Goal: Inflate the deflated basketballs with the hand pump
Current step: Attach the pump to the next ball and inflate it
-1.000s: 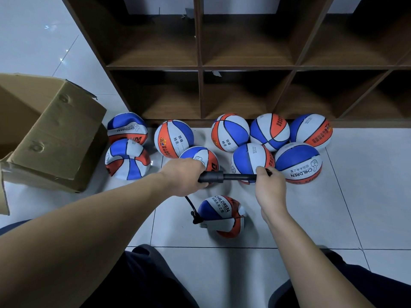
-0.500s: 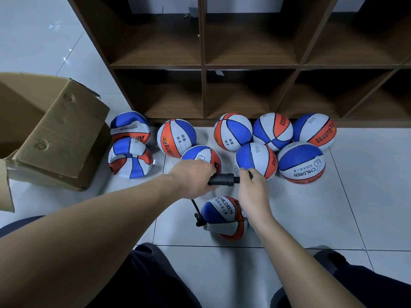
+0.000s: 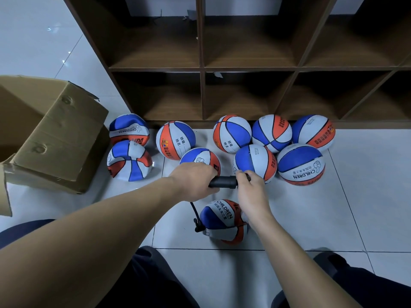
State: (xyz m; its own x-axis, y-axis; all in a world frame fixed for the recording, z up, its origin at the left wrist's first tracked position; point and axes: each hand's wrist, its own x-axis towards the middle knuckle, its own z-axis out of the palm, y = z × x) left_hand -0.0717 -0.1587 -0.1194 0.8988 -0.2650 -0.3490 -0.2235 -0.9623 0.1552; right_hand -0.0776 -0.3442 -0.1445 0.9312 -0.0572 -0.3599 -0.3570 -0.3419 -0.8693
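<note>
A black hand pump [image 3: 223, 182] lies level above the floor between my hands. My left hand [image 3: 194, 182] grips its barrel. My right hand [image 3: 249, 189] grips the handle end, pushed close against the barrel. A thin black hose [image 3: 195, 216] runs down from the pump to a sagging red, white and blue basketball [image 3: 222, 222] on the tiles in front of my knees. Two more dented basketballs [image 3: 129, 161] lie at the left next to the box. Several round basketballs [image 3: 300, 164] sit in a cluster before the shelf.
A dark wooden cubby shelf [image 3: 201, 70] with empty compartments stands behind the balls. An open cardboard box [image 3: 55, 138] sits on the floor at the left. My dark-trousered knees frame the bottom of the view, on pale floor tiles [image 3: 367, 196].
My right hand has pushed the pump handle leftward into the barrel, so the exposed rod has vanished. My left hand and the ball on the hose have stayed put.
</note>
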